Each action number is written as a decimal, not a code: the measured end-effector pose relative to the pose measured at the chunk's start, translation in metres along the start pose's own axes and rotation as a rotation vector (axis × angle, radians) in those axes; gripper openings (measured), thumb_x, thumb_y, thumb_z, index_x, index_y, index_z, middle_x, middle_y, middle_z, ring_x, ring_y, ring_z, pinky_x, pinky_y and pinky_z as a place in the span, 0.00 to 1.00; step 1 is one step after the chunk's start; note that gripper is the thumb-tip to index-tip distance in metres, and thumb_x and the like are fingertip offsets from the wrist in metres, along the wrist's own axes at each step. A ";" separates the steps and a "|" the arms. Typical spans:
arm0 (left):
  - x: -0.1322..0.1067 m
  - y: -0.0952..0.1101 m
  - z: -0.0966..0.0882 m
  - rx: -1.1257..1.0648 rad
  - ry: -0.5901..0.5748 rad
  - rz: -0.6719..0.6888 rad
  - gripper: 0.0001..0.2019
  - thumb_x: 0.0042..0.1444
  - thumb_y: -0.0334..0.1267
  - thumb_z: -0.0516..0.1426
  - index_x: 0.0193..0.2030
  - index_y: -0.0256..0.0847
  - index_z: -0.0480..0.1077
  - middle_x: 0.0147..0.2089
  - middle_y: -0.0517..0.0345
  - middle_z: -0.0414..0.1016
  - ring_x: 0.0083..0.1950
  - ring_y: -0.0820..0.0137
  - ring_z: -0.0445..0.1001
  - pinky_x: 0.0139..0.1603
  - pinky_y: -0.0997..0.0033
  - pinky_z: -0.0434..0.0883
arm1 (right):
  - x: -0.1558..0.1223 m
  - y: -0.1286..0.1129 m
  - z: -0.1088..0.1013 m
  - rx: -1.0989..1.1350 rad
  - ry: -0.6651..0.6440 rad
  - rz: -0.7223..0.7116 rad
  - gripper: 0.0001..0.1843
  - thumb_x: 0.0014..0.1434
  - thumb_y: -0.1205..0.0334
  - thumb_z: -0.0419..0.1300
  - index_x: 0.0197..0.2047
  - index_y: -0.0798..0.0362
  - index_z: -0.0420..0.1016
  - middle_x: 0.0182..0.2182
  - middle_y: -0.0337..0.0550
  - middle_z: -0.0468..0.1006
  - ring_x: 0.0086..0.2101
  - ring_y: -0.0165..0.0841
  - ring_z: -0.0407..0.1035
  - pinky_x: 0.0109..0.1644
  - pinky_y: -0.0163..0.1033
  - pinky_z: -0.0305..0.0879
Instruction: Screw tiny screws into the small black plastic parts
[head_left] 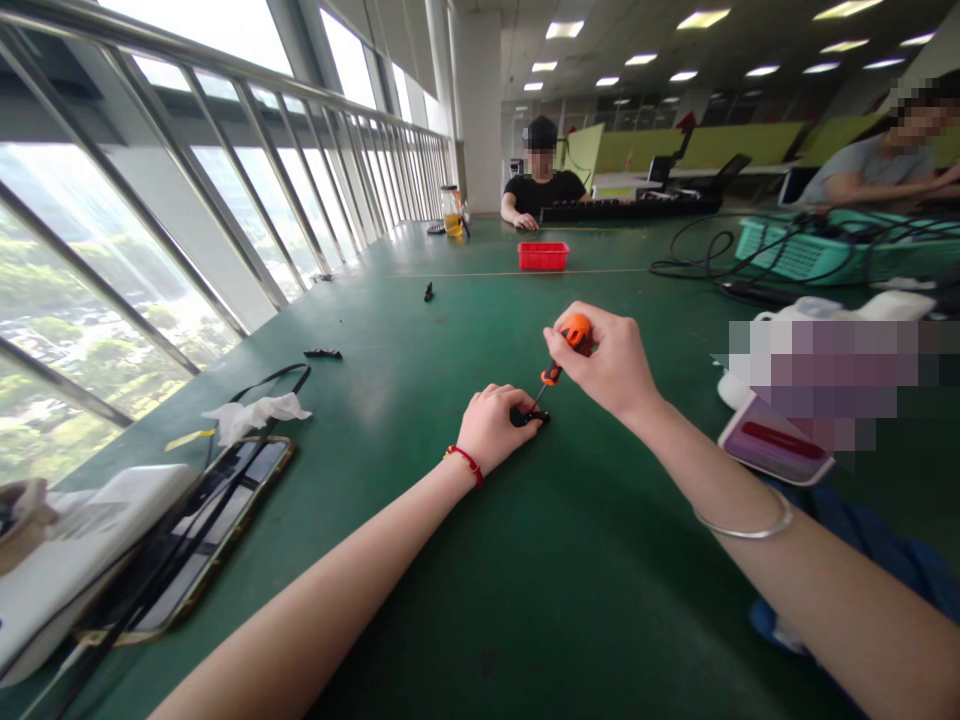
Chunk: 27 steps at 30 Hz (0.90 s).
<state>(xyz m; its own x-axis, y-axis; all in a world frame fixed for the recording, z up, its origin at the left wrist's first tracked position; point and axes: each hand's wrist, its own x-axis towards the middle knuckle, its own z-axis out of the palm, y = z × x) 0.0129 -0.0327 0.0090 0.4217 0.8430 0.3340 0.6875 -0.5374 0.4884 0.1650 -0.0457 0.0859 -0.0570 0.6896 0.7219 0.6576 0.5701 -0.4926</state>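
My right hand (611, 355) is closed around the orange and black handle of a screwdriver (576, 332). The tool slants down to the left, and its thin shaft meets a small black part (538, 415) on the green table. My left hand (495, 425), with a red string bracelet at the wrist, pinches that black part and holds it against the tabletop. The fingers partly cover the part, so its exact kind and the contact at the tip cannot be made out.
On the green table (390, 500), a red bin (544, 257) stands ahead. Small black pieces (323, 353) lie left, near a phone (217, 530) and straps. Right are a white-purple object (780, 440), cables and a teal basket (795, 250). A person (544, 180) sits opposite; another is far right.
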 end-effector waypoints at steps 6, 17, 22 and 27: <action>0.000 0.000 0.000 0.000 -0.003 0.003 0.04 0.48 0.38 0.59 0.31 0.42 0.73 0.35 0.60 0.75 0.41 0.67 0.69 0.46 0.66 0.66 | 0.001 0.000 -0.001 0.017 0.013 0.009 0.13 0.53 0.56 0.55 0.22 0.51 0.59 0.17 0.34 0.61 0.20 0.26 0.54 0.25 0.33 0.52; -0.001 0.001 -0.001 0.011 0.003 0.009 0.06 0.51 0.40 0.57 0.31 0.42 0.73 0.35 0.60 0.76 0.41 0.67 0.70 0.46 0.66 0.66 | 0.001 -0.003 -0.002 -0.029 -0.022 0.021 0.12 0.53 0.57 0.55 0.22 0.51 0.60 0.17 0.34 0.61 0.20 0.26 0.55 0.26 0.33 0.52; -0.002 0.002 -0.002 0.019 0.001 0.009 0.05 0.51 0.40 0.57 0.32 0.44 0.74 0.37 0.61 0.76 0.41 0.67 0.71 0.46 0.67 0.66 | 0.002 -0.007 -0.004 -0.035 -0.086 0.038 0.12 0.54 0.55 0.55 0.24 0.51 0.63 0.20 0.36 0.66 0.21 0.27 0.59 0.27 0.33 0.53; -0.003 0.003 -0.003 0.011 0.005 0.004 0.05 0.51 0.39 0.58 0.33 0.45 0.75 0.37 0.61 0.77 0.41 0.67 0.72 0.47 0.66 0.67 | 0.002 -0.008 -0.004 -0.052 -0.095 0.031 0.14 0.55 0.53 0.54 0.23 0.51 0.63 0.18 0.35 0.65 0.20 0.26 0.57 0.26 0.33 0.52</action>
<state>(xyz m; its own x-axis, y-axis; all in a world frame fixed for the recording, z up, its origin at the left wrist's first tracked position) 0.0122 -0.0368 0.0115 0.4215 0.8405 0.3404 0.6920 -0.5407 0.4783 0.1625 -0.0509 0.0938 -0.1054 0.7468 0.6566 0.6981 0.5258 -0.4860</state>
